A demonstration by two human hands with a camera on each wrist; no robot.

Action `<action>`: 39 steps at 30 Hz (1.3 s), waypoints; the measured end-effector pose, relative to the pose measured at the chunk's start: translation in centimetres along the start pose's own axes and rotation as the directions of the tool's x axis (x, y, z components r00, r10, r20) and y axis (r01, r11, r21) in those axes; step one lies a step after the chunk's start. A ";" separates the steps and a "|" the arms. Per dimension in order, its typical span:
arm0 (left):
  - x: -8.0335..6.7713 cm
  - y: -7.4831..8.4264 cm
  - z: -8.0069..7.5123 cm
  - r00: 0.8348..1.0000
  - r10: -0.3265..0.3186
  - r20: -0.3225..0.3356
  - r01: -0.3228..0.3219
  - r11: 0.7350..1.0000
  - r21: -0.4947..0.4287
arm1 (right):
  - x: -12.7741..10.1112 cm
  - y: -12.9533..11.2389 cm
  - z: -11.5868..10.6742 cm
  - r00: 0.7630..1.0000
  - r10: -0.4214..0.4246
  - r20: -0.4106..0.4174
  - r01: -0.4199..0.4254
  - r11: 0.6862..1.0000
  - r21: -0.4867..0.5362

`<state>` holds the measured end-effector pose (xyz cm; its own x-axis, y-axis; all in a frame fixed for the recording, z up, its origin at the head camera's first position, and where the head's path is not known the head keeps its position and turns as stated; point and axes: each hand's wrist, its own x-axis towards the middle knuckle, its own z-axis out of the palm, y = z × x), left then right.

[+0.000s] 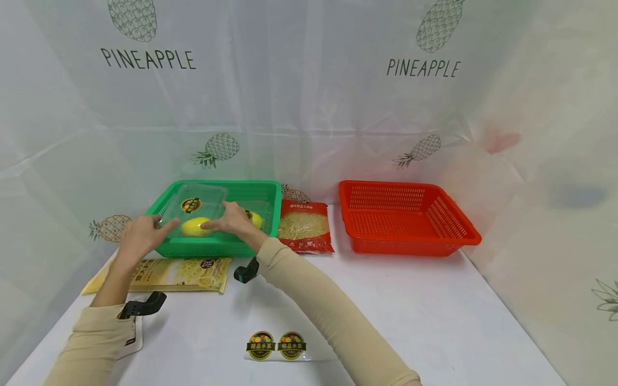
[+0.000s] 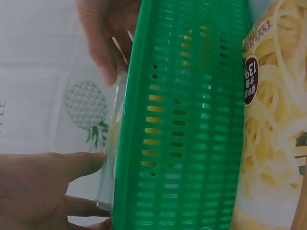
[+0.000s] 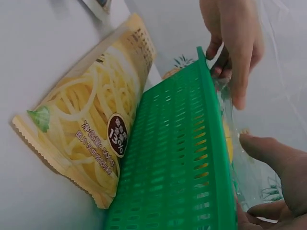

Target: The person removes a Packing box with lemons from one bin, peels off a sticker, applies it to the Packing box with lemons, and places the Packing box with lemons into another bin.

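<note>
A clear plastic box (image 1: 208, 197) with a round fruit label on its lid is tilted over the left part of the green basket (image 1: 217, 249). Inside the box shows a yellow fruit (image 1: 194, 227), lemon-like in shape. My left hand (image 1: 140, 236) grips the box's left side, thumb on top and fingers lower down. From the other side my right hand (image 1: 235, 219) holds its right edge, thumb near the fruit. Another clear box (image 1: 264, 206) with a labelled yellow fruit (image 1: 255, 219) lies in the basket's right part. The box's underside is hidden behind the basket wall.
In front of the basket lies a yellow noodle bag (image 1: 185, 274). A red pasta bag (image 1: 304, 228) lies to its right, then a red basket (image 1: 405, 244). A sheet with two round labels (image 1: 276, 346) lies near the front; a white object (image 1: 132, 340) is by the left forearm.
</note>
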<state>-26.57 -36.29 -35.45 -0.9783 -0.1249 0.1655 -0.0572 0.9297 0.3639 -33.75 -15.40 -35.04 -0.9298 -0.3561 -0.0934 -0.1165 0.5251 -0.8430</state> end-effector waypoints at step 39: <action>0.0 0.8 0.9 0.997 -0.045 0.066 0.032 0.983 0.183 | -0.5 1.2 0.1 0.994 -0.110 0.028 0.113 0.985 -0.133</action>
<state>-26.84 -35.24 -35.99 -0.9857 -0.1434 0.0884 -0.1240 0.9728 0.1956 -33.42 -14.69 -36.10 -0.9011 -0.4333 -0.0149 -0.2659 0.5795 -0.7704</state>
